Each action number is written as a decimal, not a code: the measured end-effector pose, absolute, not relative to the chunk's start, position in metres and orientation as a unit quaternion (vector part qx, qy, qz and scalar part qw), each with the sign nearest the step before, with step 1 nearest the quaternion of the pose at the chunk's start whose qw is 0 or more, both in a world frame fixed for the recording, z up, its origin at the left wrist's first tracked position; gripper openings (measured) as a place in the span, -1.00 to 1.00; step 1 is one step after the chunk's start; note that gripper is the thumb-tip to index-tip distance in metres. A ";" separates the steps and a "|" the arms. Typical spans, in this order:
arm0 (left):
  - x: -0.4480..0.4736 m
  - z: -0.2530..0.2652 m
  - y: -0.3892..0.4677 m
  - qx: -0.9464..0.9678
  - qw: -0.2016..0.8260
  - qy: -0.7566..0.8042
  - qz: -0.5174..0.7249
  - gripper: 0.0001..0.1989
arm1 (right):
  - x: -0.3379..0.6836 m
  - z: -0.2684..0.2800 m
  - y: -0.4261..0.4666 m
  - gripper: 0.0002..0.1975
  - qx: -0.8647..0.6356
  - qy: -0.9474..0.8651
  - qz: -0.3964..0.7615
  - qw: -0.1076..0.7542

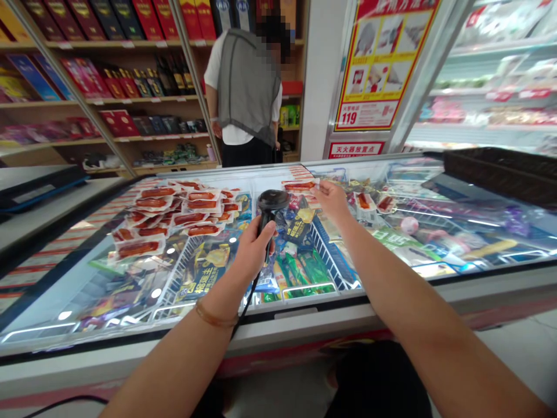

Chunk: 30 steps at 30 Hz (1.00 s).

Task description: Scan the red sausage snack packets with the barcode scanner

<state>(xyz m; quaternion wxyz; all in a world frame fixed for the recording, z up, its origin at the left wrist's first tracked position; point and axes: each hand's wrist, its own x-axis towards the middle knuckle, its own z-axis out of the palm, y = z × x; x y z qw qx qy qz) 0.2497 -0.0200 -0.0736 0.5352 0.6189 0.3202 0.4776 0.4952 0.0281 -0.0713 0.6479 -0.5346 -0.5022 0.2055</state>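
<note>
My left hand (256, 247) is wrapped round the handle of a black barcode scanner (272, 200), its head upright above the freezer's glass top and its cable trailing down. Between the fingertips of my right hand (333, 200) is the end of a clear packet of reddish sausage (300, 185), just beyond the scanner. To the left, a pile of similar sausage packets (174, 212) lies on the glass. On the right, two small packets (364, 201) rest apart from the pile.
Under the glass of the chest freezer (313, 316) are wire baskets (328, 255) with bagged goods. A dark crate (500, 174) sits at the right end. Beyond the freezer stands a person (248, 87) facing shelves (143, 98) of boxes and bottles. A scale-like device (39, 188) is at left.
</note>
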 end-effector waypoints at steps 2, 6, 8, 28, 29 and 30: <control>0.250 -0.074 -0.020 0.615 0.536 0.315 0.485 -0.62 | 0.493 -0.070 0.027 -0.71 -0.535 -0.506 0.208 0.643; 0.249 -0.071 -0.023 0.616 0.534 0.317 0.485 -0.62 | 0.489 -0.067 0.024 -0.71 -0.544 -0.508 0.219 0.631; 0.248 -0.069 -0.024 0.616 0.534 0.320 0.483 -0.61 | 0.487 -0.065 0.023 -0.71 -0.546 -0.502 0.219 0.634; 0.192 -0.020 -0.043 0.459 0.574 0.396 0.550 -0.59 | 0.381 -0.048 0.072 -0.76 -0.483 -0.483 0.321 0.656; 0.178 -0.017 -0.041 0.452 0.562 0.401 0.565 -0.59 | 0.364 -0.042 0.079 -0.76 -0.486 -0.492 0.326 0.645; 0.163 -0.015 -0.039 0.442 0.549 0.409 0.580 -0.59 | 0.347 -0.037 0.086 -0.75 -0.494 -0.505 0.325 0.629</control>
